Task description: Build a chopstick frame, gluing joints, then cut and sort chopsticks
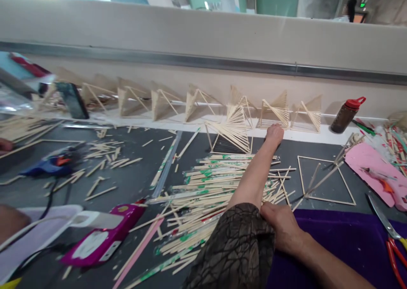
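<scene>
A person's left hand [275, 134] extends over the table [136, 183] to a stick frame [281, 106] in a row at the far edge, its grip impossible to tell; the right hand [281, 225], fingers curled, meets the left sleeve [235, 246], hold unclear, near piled sticks [206, 179] and purple cloth [333, 246]
</scene>
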`<action>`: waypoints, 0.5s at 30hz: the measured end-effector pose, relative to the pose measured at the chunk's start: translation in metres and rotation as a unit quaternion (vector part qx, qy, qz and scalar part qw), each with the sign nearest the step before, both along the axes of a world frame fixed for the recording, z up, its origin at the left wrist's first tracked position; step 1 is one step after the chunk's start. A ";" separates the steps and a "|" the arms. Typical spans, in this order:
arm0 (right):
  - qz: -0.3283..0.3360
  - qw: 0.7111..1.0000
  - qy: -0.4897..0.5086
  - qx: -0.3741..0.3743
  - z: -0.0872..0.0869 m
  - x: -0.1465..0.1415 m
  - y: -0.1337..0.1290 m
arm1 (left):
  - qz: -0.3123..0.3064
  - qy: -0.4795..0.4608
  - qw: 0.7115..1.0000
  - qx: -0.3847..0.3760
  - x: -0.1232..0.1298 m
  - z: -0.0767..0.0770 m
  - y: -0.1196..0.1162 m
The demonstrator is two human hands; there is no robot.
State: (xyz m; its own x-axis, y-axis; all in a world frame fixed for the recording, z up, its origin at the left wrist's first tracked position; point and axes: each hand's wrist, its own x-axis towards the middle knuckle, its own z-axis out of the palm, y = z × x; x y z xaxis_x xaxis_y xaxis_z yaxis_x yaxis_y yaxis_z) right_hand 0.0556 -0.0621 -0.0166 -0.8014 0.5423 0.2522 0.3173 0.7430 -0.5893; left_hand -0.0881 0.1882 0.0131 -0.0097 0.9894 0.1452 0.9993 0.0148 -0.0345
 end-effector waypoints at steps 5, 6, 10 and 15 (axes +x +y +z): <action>0.002 1.000 -0.009 -0.001 0.000 0.000 0.000 | 0.001 -0.004 1.000 -0.003 0.001 0.001 -0.001; 0.003 1.000 -0.015 -0.001 0.001 0.000 0.000 | 0.002 -0.005 1.000 -0.003 0.001 0.001 -0.001; 0.004 0.999 -0.033 0.005 0.002 0.000 0.001 | 0.001 -0.005 1.000 -0.010 0.002 0.003 -0.002; 0.020 0.998 -0.058 0.018 0.005 -0.002 0.002 | 0.004 -0.005 1.000 -0.020 0.001 0.005 -0.001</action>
